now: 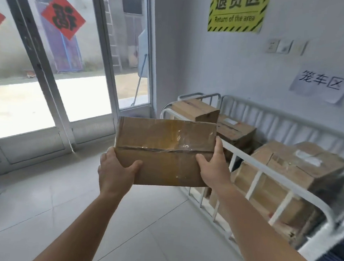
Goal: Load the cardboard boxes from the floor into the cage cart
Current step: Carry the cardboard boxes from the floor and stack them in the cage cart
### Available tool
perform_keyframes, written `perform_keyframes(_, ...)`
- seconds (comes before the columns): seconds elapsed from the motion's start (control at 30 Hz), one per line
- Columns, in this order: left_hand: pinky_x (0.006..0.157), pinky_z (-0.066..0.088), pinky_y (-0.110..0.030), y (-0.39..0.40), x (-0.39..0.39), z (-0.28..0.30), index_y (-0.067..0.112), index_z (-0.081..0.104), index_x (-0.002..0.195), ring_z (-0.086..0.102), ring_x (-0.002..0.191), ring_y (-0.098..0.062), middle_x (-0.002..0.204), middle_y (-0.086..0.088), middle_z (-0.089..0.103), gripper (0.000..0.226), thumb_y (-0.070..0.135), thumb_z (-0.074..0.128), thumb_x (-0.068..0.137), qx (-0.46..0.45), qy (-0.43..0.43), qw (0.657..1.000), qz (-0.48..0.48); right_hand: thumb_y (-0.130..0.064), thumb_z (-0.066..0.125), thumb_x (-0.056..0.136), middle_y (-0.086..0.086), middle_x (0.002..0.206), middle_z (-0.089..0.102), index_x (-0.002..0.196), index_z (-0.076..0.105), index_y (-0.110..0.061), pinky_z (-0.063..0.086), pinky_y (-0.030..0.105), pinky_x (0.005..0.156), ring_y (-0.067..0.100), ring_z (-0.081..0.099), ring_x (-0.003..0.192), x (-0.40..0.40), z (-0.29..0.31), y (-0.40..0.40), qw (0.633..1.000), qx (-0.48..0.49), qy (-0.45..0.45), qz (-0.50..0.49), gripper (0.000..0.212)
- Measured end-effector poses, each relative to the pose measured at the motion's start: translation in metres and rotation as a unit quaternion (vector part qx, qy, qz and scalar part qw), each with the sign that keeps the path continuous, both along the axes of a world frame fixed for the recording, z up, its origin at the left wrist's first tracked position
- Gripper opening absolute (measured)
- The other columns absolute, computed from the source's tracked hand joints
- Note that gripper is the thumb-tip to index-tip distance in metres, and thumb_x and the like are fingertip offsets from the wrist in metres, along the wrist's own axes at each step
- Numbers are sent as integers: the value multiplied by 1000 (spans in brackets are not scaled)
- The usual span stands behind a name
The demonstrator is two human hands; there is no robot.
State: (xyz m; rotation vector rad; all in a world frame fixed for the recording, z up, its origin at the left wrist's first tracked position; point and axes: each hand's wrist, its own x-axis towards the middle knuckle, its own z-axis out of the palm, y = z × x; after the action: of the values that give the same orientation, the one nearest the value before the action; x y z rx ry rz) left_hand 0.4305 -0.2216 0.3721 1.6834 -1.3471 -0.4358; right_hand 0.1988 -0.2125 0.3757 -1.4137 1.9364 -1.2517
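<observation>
Two sets of fingers clamp one cardboard box at the centre of the frame. The left hand grips its lower left corner, thumb pressed across the front face, fingers tucked out of sight behind. The right hand grasps the right edge, thumb on the front, fingers wrapped around the side. Both bare forearms reach up from the bottom of the frame. The box is held up off the pale tiled floor, a taped seam running across its middle, glossy tape catching the light. Just right of it stands the white cage cart, barred rail facing us, with several brown boxes already stacked inside. Behind the cart, on the wall, a yellow sign sits at upper right. Glass doors fill the left side.
</observation>
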Motion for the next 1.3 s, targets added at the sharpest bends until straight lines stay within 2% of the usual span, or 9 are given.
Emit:
perform_keyframes(0.3,91,44,-43,-60,-106,27,12,44,132,50,106,-28,113,-2,45,72,37,77,74,-27,-10,996,-88,-32,55,97,2,154,36,156,4,-32,41,48,107,29,44,132,-102,20,-20,996,-17,-6,-84,78)
perform_keyframes(0.5,92,47,-50,-123,-178,35,14,47,126,53,105,-32,114,-4,47,68,41,77,72,-22,-12,987,-160,-32,55,96,-1,146,45,154,5,-35,48,45,96,26,53,117,-166,30,-46,989,-21,2,-148,77)
perform_keyframes(0.67,91,47,-49,-179,-239,42,12,45,130,53,107,-30,119,-6,47,70,42,76,74,-23,-6,975,-220,-33,54,96,-1,147,44,154,8,-36,50,47,95,25,55,115,-217,41,-79,978,-32,12,-204,74)
perform_keyframes(0.73,93,46,-48,-201,-263,45,12,44,131,52,108,-30,120,-5,47,70,42,75,75,-21,-5,970,-244,-30,54,97,-1,145,45,154,8,-34,49,42,94,24,54,116,-237,46,-92,973,-32,14,-227,74)
perform_keyframes(0.87,92,49,-50,-237,-314,46,16,41,135,51,111,-28,125,-3,46,75,47,73,75,-17,-12,953,-303,-29,54,97,0,135,53,155,12,-29,44,30,74,19,55,99,-279,48,-104,958,-38,9,-283,71)
perform_keyframes(0.97,93,50,-50,-253,-358,44,17,40,136,51,113,-30,129,-3,45,77,50,72,75,-3,-25,939,-344,-29,55,97,1,133,55,153,20,-26,42,28,69,17,55,92,-312,46,-105,943,-36,13,-331,66)
perform_keyframes(1.03,95,49,-48,-259,-387,42,15,40,138,50,116,-31,133,-5,44,76,48,72,77,7,-30,929,-368,-31,56,96,1,136,53,151,22,-25,48,30,71,21,58,100,-335,44,-103,935,-23,24,-354,65)
perform_keyframes(1.13,97,46,-47,-262,-433,37,12,38,140,48,120,-31,138,-6,42,74,45,69,81,18,-48,916,-399,-34,56,96,4,137,53,151,23,-24,52,42,89,28,59,112,-374,41,-97,926,12,30,-376,65)
perform_keyframes(1.3,89,45,-38,-260,-508,29,11,41,136,52,114,-27,129,-7,49,65,40,67,85,39,-74,900,-429,-33,52,98,5,141,50,152,26,-18,47,37,89,27,54,120,-443,35,-91,918,68,59,-387,61)
